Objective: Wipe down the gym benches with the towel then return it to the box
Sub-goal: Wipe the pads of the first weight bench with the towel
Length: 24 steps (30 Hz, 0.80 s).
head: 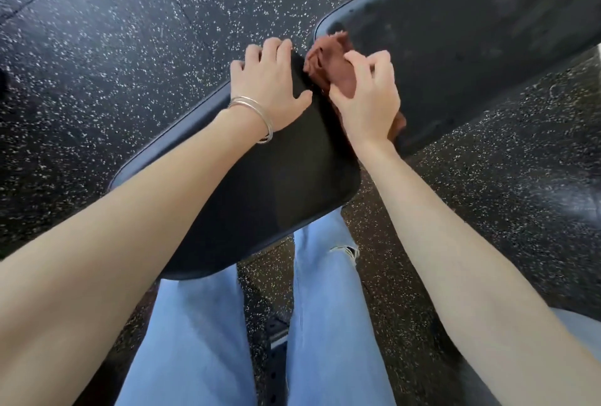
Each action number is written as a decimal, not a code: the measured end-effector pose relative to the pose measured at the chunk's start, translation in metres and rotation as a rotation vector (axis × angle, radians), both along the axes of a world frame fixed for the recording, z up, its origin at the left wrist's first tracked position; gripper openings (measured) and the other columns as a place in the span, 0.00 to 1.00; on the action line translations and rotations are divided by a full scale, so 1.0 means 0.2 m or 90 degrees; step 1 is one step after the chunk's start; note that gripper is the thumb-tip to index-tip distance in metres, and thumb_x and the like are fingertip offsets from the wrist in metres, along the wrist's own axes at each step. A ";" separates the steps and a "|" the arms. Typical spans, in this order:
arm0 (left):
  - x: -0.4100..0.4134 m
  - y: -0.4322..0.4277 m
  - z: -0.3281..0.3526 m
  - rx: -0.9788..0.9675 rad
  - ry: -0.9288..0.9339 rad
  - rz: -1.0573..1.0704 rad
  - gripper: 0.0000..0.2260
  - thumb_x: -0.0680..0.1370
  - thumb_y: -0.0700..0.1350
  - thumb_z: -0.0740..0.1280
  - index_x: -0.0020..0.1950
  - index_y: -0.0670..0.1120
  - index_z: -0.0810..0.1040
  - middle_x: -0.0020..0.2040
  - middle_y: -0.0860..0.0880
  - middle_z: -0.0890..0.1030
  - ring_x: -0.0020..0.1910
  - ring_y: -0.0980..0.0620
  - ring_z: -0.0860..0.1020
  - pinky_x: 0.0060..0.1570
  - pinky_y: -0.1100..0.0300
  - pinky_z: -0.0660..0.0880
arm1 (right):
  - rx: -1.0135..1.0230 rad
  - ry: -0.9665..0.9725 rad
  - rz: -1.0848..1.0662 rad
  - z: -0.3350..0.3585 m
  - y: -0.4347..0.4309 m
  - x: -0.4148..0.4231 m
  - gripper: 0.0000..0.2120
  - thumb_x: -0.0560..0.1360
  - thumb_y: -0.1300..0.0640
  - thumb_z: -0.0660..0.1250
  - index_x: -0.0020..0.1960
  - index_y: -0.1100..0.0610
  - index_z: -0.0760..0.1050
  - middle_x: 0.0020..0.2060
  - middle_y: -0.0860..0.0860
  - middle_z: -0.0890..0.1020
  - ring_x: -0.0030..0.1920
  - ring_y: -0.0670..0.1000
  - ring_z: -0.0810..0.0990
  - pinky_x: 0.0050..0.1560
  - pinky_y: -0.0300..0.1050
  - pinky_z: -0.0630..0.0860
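A black padded gym bench runs diagonally under me, in two pads: the seat pad [276, 171] near my legs and the longer back pad [461, 32] toward the upper right. A rust-brown towel [328, 61] is bunched in the gap between the two pads. My right hand [367, 90] grips the towel from above, fingers curled into the cloth. My left hand [273, 84], with thin bangles on the wrist, lies spread on the far edge of the seat pad, fingers hooked over its rim. The box is not in view.
Black rubber floor [113, 48] with white speckles surrounds the bench. My legs in light blue jeans [201, 340] stand against the seat pad's near end. A dark metal bench frame part [276, 334] shows between my legs.
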<state>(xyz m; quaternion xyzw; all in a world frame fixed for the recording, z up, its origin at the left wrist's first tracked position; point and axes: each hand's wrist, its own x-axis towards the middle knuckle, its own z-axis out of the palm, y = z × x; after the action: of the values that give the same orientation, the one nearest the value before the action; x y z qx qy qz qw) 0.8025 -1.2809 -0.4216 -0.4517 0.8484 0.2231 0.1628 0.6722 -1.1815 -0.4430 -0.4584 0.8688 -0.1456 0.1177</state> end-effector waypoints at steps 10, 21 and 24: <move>-0.01 -0.04 0.05 0.045 0.001 0.006 0.32 0.75 0.60 0.61 0.72 0.42 0.61 0.71 0.44 0.65 0.68 0.41 0.65 0.62 0.45 0.65 | 0.039 -0.080 -0.092 0.05 0.44 0.01 0.18 0.70 0.57 0.73 0.59 0.56 0.77 0.47 0.52 0.74 0.46 0.44 0.73 0.43 0.49 0.75; 0.03 -0.06 0.02 0.055 0.045 0.006 0.34 0.74 0.58 0.63 0.74 0.43 0.58 0.71 0.45 0.65 0.68 0.41 0.65 0.63 0.47 0.65 | 0.036 -0.035 0.025 0.04 -0.29 0.01 0.19 0.70 0.54 0.70 0.60 0.53 0.76 0.53 0.54 0.75 0.52 0.53 0.75 0.42 0.47 0.73; 0.01 -0.05 0.04 0.065 0.036 0.023 0.34 0.74 0.57 0.62 0.74 0.43 0.58 0.71 0.44 0.65 0.68 0.41 0.65 0.64 0.47 0.65 | 0.094 -0.012 0.133 0.07 -0.29 -0.09 0.20 0.72 0.48 0.68 0.63 0.51 0.74 0.54 0.53 0.74 0.54 0.52 0.74 0.45 0.47 0.73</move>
<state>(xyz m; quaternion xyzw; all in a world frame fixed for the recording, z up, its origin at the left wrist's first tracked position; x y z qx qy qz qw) 0.8053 -1.2910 -0.4134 -0.4519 0.8318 0.2814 0.1574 0.6541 -1.2392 -0.4288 -0.5348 0.8237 -0.0729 0.1739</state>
